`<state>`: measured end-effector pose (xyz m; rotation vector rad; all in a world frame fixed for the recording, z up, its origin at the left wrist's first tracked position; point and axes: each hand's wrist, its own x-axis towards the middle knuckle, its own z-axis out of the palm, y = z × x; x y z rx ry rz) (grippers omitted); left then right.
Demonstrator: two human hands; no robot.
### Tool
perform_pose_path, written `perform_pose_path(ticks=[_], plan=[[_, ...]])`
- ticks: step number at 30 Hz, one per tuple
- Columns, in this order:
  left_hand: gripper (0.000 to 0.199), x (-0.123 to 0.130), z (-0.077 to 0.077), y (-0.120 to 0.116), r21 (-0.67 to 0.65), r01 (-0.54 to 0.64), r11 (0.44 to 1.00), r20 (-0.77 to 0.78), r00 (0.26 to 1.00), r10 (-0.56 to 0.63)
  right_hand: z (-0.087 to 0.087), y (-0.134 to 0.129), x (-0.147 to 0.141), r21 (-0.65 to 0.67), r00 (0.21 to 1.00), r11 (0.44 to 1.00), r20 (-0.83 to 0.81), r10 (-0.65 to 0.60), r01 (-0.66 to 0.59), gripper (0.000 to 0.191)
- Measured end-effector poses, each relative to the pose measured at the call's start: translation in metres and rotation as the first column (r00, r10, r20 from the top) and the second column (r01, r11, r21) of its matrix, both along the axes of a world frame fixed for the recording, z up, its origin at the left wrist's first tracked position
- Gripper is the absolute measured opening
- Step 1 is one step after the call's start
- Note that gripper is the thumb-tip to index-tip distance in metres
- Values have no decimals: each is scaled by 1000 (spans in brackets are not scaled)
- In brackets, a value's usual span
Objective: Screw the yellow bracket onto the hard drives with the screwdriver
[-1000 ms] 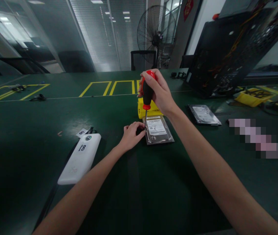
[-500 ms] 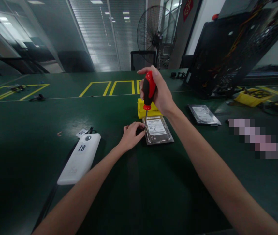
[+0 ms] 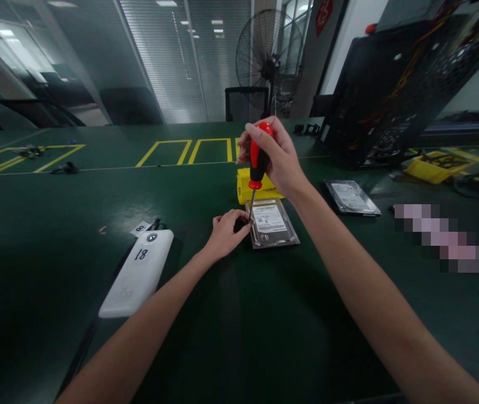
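A silver hard drive with a white label lies flat on the dark green table. My right hand is closed around the red and black handle of a screwdriver, held nearly upright. Its shaft comes down at the drive's left edge. There the thumb and fingertips of my left hand come together in a pinch beside the screwdriver tip. Whatever lies between them is too small to make out. Just behind the drive sits a yellow object, partly hidden by my right hand.
A second hard drive lies to the right. On the left is a white power strip-like block marked 18, with a black cable. A black computer case stands at the back right, near a yellow tray of small parts.
My right hand has turned around the screwdriver handle, its thumb now across the near side and its fingers curled. The left hand and drive have stayed in place.
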<state>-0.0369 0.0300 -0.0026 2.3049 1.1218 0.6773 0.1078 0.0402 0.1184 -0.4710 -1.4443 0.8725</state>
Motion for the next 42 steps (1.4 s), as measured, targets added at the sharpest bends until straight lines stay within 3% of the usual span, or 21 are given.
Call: perform_pose_path(ticks=[11,21,30,42], plan=[[20,1,0,0,6,-1,1000,-11,1000,1,-2,6,3,17,998,998,4,-60,60,23],[21,1,-1,0,-10,0,1000,-1,1000,0,0,5,5,-42,1000,999,-2,26,-26,30],[21,0,-1,1,-4,2,1000,-4,1000,-3,0,4,5,-19,997,997,-19,75,-75,28],[20,1,-1,0,11,-6,1000,-5,1000,6,-2,4,-1,10,999,1000,40,9,-10,26]])
